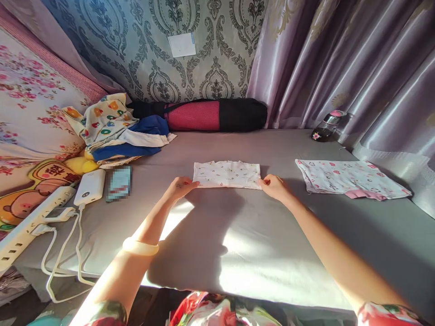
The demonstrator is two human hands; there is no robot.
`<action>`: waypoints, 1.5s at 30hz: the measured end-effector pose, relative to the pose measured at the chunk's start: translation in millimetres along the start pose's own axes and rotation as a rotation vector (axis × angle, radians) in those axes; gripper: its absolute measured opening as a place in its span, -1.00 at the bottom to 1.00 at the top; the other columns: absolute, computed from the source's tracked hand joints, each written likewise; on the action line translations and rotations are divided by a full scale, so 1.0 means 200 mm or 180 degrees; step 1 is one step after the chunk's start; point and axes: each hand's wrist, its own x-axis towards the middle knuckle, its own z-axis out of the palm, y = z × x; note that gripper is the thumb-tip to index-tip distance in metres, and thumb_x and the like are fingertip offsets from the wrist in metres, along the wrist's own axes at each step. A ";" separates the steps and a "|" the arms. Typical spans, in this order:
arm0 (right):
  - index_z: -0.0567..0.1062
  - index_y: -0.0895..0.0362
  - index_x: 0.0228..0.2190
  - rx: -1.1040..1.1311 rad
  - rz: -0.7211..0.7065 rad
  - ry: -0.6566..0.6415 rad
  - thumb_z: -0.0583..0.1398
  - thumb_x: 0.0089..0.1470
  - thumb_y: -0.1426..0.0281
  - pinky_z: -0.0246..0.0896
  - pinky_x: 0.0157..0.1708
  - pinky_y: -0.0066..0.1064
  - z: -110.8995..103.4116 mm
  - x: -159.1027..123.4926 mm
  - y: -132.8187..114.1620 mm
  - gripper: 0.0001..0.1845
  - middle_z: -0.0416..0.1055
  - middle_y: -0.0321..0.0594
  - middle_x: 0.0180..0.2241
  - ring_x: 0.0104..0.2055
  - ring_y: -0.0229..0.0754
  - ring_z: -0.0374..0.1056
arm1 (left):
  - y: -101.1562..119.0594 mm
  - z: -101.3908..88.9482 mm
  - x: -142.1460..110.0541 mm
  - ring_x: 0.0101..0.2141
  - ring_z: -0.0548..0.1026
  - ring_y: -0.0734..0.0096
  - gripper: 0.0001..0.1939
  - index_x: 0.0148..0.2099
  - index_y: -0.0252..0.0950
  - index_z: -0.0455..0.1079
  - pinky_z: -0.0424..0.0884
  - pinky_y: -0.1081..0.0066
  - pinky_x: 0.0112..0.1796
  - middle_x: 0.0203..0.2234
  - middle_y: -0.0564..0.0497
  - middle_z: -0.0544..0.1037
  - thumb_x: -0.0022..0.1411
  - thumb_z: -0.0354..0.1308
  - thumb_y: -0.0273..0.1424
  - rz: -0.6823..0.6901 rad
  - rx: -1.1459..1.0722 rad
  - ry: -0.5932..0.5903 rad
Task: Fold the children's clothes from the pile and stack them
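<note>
A small white garment [227, 174] with a tiny print lies folded into a flat rectangle on the grey-covered surface [258, 240]. Its near left corner is pinched by my left hand [181, 186], thumb on top. My right hand [273, 185] grips the near right corner, its fingers curled in. Both arms reach forward, and a pale bangle [140, 246] circles the left forearm. To the right of the right hand rests a second folded cloth [350, 177], white with pink and red prints and a pink edge.
Piled clothes [112, 127] lie at the back left, beside a red and black roll bag [204, 115] along the wall. A bottle [328, 126] stands at the back right. A power strip [37, 226], a white power bank [90, 186] and looping cables occupy the left, near a blurred packet [118, 183].
</note>
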 end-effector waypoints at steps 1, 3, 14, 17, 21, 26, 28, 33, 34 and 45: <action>0.52 0.08 -0.36 0.0045 -0.0006 -0.0119 0.13 0.11 0.07 0.15 -0.36 -0.43 -0.01 -0.01 0.01 -0.65 0.53 -0.19 -0.25 -0.20 -0.10 0.42 | 0.00 -0.01 -0.01 -0.58 0.26 0.49 -0.57 -0.47 -0.32 0.42 0.02 0.45 -0.55 -0.65 0.11 0.30 -0.13 0.31 -0.02 0.0032 -0.0006 -0.0052; 0.53 0.08 -0.39 0.0158 -0.0080 -0.0256 0.18 0.06 0.06 0.13 -0.40 -0.46 -0.02 -0.01 0.02 -0.66 0.52 -0.24 -0.32 -0.26 -0.15 0.41 | 0.00 -0.01 -0.02 -0.60 0.21 0.52 -0.58 -0.49 -0.33 0.43 -0.01 0.45 -0.56 -0.67 0.13 0.26 -0.17 0.33 -0.05 0.0110 0.0045 -0.0076; 0.50 0.12 -0.51 0.0295 -0.0251 -0.0358 0.20 0.03 0.09 -0.02 -0.53 -0.49 -0.05 -0.02 0.02 -0.65 0.33 -0.39 -0.62 -0.52 -0.28 0.26 | 0.02 -0.07 0.07 -0.60 0.26 0.46 -0.71 -0.56 -0.29 0.37 0.06 0.43 -0.55 -0.70 0.14 0.25 -0.11 0.27 -0.17 0.0156 0.0594 -0.0425; 0.51 0.10 -0.48 0.0085 -0.0217 -0.0245 0.18 0.08 0.10 0.06 -0.49 -0.48 -0.07 -0.03 0.00 -0.66 0.41 -0.32 -0.54 -0.46 -0.24 0.33 | 0.02 -0.06 0.07 -0.45 0.41 0.32 -0.72 -0.42 -0.28 0.40 0.26 0.40 -0.44 -0.56 0.06 0.42 -0.01 0.24 -0.16 0.0343 0.1050 -0.0040; 0.53 0.09 -0.28 -0.0260 -0.0447 0.0452 0.06 0.24 0.27 0.20 -0.29 -0.43 -0.07 -0.04 -0.13 -0.73 0.52 -0.15 -0.25 -0.19 -0.13 0.42 | 0.08 0.03 0.07 -0.14 0.45 0.18 -0.73 -0.16 -0.31 0.39 0.36 0.26 -0.10 -0.27 -0.10 0.52 0.21 0.11 -0.21 0.1052 0.1642 0.0783; 0.42 0.18 0.06 -0.0169 -0.1845 0.0519 -0.07 0.30 0.42 0.14 0.11 -0.33 0.07 -0.05 -0.37 -0.58 0.37 -0.01 0.12 0.15 -0.10 0.27 | 0.24 0.27 0.09 0.07 0.39 0.19 -0.69 0.09 -0.35 0.30 0.28 0.22 0.09 0.04 -0.21 0.46 0.36 -0.06 -0.38 0.1732 0.1835 0.0350; 0.34 0.23 0.15 -0.0224 -0.2108 0.0410 -0.10 0.30 0.42 0.02 0.22 -0.21 0.14 -0.04 -0.44 -0.53 0.26 0.02 0.22 0.27 -0.05 0.14 | 0.28 0.36 0.10 0.13 0.34 0.21 -0.65 0.15 -0.32 0.25 0.27 0.23 0.11 0.11 -0.19 0.41 0.37 -0.10 -0.42 0.1815 0.1895 0.0110; 0.22 0.29 0.25 -0.0396 -0.2082 0.0200 -0.17 0.32 0.39 -0.17 0.31 -0.03 0.25 -0.02 -0.47 -0.44 0.07 0.01 0.33 0.38 0.00 -0.07 | 0.30 0.46 0.12 0.23 0.25 0.21 -0.60 0.21 -0.31 0.24 0.18 0.17 0.19 0.19 -0.19 0.36 0.42 -0.19 -0.42 0.1670 0.2038 -0.0089; 0.20 0.30 0.27 -0.0416 -0.2051 0.0176 -0.18 0.32 0.38 -0.19 0.31 -0.04 0.26 -0.01 -0.46 -0.42 0.07 0.01 0.34 0.38 0.00 -0.08 | 0.29 0.47 0.12 0.25 0.21 0.19 -0.58 0.24 -0.31 0.23 0.14 0.14 0.21 0.22 -0.19 0.33 0.43 -0.21 -0.40 0.1603 0.2063 -0.0092; 0.16 0.29 0.30 -0.0470 -0.1869 0.0116 -0.21 0.33 0.34 -0.26 0.34 -0.12 0.28 0.03 -0.45 -0.40 0.05 -0.08 0.35 0.39 -0.08 -0.09 | 0.26 0.46 0.14 0.35 0.04 0.13 -0.47 0.37 -0.26 0.11 -0.04 0.02 0.29 0.34 -0.10 0.16 0.45 -0.27 -0.27 0.1393 0.2304 -0.0230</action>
